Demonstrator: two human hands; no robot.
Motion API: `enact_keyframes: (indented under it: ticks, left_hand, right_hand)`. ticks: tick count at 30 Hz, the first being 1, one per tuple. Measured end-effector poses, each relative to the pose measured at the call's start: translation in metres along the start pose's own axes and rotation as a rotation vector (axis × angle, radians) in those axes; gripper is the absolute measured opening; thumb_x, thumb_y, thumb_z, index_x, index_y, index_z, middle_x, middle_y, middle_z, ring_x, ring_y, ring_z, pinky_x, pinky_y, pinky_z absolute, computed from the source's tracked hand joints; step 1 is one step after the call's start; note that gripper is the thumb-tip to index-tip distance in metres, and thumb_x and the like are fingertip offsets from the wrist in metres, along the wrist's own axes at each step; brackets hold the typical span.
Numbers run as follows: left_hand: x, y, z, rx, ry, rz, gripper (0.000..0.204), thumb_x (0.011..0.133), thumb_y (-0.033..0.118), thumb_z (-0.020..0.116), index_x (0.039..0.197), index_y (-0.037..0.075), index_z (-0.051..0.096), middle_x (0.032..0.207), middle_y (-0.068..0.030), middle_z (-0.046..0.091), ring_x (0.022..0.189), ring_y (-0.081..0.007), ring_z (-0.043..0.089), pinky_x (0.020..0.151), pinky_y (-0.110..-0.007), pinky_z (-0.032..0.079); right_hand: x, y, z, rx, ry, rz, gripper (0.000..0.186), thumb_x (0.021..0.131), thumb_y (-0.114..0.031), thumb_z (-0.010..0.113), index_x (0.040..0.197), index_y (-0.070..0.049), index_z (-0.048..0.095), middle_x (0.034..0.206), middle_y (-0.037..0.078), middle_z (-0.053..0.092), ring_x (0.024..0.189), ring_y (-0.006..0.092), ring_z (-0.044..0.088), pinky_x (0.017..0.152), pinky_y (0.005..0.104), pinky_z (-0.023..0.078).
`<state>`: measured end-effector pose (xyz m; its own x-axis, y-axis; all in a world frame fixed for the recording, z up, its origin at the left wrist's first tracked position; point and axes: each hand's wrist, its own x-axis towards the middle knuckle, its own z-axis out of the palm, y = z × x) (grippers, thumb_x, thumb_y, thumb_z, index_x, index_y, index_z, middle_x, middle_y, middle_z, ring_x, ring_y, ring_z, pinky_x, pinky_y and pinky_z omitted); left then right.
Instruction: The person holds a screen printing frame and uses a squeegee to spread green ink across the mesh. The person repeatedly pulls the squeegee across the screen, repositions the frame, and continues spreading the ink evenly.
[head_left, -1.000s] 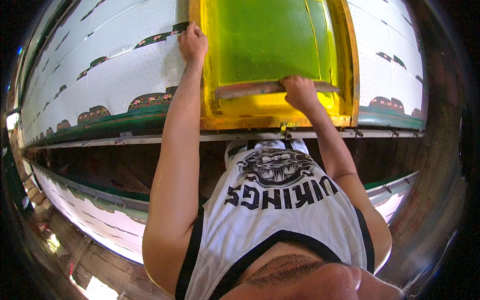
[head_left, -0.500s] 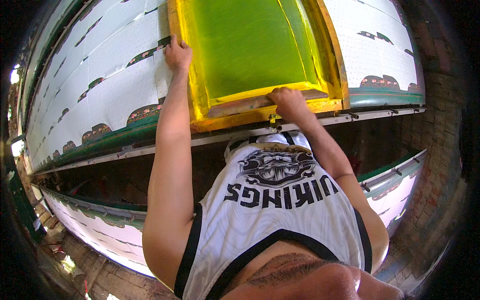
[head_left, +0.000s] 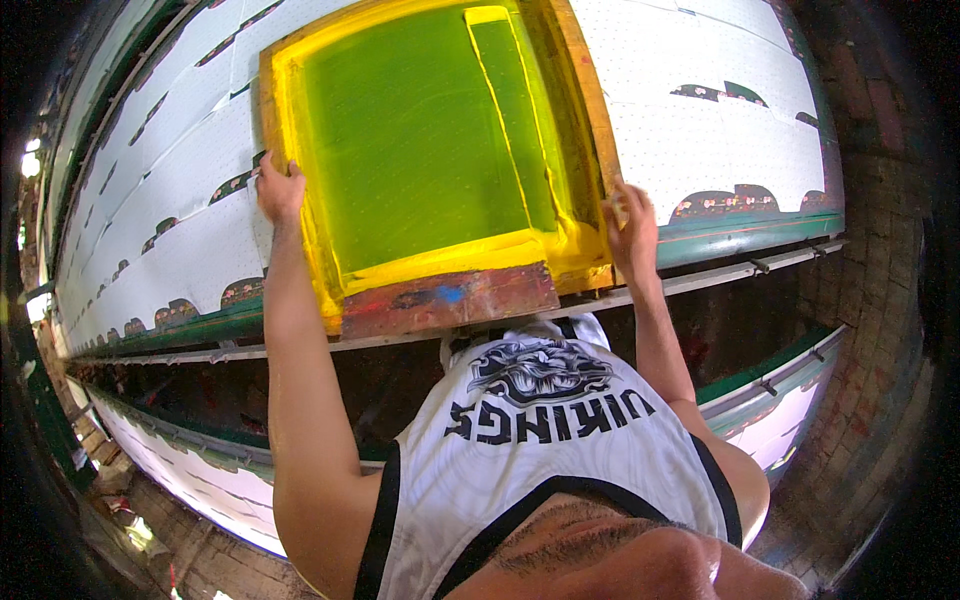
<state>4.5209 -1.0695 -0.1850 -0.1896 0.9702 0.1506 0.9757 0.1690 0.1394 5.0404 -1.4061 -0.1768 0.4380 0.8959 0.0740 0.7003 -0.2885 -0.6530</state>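
Observation:
A wooden screen-printing frame (head_left: 592,110) lies over the white printed sheet, its inner edges smeared with bright yellow ink. Its mesh (head_left: 410,150) looks green, with thin yellow ink lines on the right side. Across its near end rests a stained wooden squeegee (head_left: 450,298) with red and blue marks, yellow ink along its far edge. My left hand (head_left: 281,192) grips the frame's left side, fingers closed on the rim. At the right side, close to the near corner, my right hand (head_left: 632,228) has its fingers bent against the rim, slightly blurred.
White sheets (head_left: 690,150) with dark, flower-patterned cutouts cover the long table. A metal rail (head_left: 720,282) with short pegs runs along its near edge. Behind me stands another table (head_left: 190,455) with similar sheets. Brick paving (head_left: 870,300) lies at the right.
The frame has shifted left and nearer to me, showing its far edge. My right hand has left the squeegee for the frame's right side. The squeegee now shows its broad stained face.

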Motion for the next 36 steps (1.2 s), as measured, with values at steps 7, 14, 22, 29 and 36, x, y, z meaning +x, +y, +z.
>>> enact_keyframes:
  ticks: [7, 14, 22, 29, 36]
  left_hand:
    - [0.001, 0.004, 0.004, -0.005, 0.020, -0.023, 0.060, 0.100, 0.038, 0.072, 0.153, 0.017, 0.052, 0.142, -0.0230, 0.067, 0.130, -0.0428, 0.064, 0.108, -0.051, 0.054]
    - [0.006, -0.008, 0.016, -0.013, 0.060, 0.073, 0.055, 0.104, 0.036, 0.068, 0.152, 0.015, 0.053, 0.138, -0.0252, 0.068, 0.127, -0.0459, 0.064, 0.105, -0.053, 0.053]
    - [0.018, -0.032, 0.034, -0.103, 0.019, 0.109, 0.055, 0.106, 0.028, 0.068, 0.154, 0.006, 0.052, 0.146, -0.0260, 0.064, 0.132, -0.0441, 0.063, 0.111, -0.051, 0.051]
    - [0.006, 0.029, -0.001, -0.284, 0.042, 0.237, 0.055, 0.104, 0.028, 0.073, 0.148, 0.000, 0.057, 0.143, -0.0277, 0.067, 0.131, -0.0435, 0.064, 0.112, -0.049, 0.050]
    - [-0.069, 0.266, 0.002, -0.191, 0.078, 0.274, 0.058, 0.104, 0.034, 0.072, 0.148, 0.000, 0.057, 0.144, -0.0271, 0.066, 0.134, -0.0460, 0.062, 0.114, -0.049, 0.048]
  right_hand:
    - [0.050, 0.031, 0.010, -0.033, -0.115, 0.093, 0.078, 0.085, -0.034, 0.092, 0.143, 0.006, 0.059, 0.126, 0.025, 0.066, 0.119, 0.0425, 0.066, 0.101, 0.0496, 0.055]
    - [0.058, 0.038, 0.017, -0.054, -0.072, 0.127, 0.064, 0.076, -0.018, 0.084, 0.134, 0.003, 0.067, 0.118, 0.022, 0.071, 0.113, 0.0420, 0.068, 0.098, 0.0491, 0.057]
    - [0.070, 0.002, -0.040, 0.016, -0.042, 0.012, 0.056, 0.073, -0.024, 0.081, 0.121, 0.004, 0.074, 0.107, 0.022, 0.075, 0.099, 0.0414, 0.073, 0.089, 0.0481, 0.060]
    - [0.116, 0.055, -0.133, 0.012, 0.021, -0.155, 0.041, 0.072, -0.030, 0.081, 0.095, 0.002, 0.070, 0.092, 0.022, 0.070, 0.092, 0.0437, 0.070, 0.083, 0.0530, 0.058]
    - [0.168, 0.255, -0.252, 0.000, -0.002, -0.060, 0.058, 0.071, -0.027, 0.086, 0.119, 0.004, 0.077, 0.105, 0.023, 0.076, 0.098, 0.0417, 0.075, 0.088, 0.0491, 0.060]
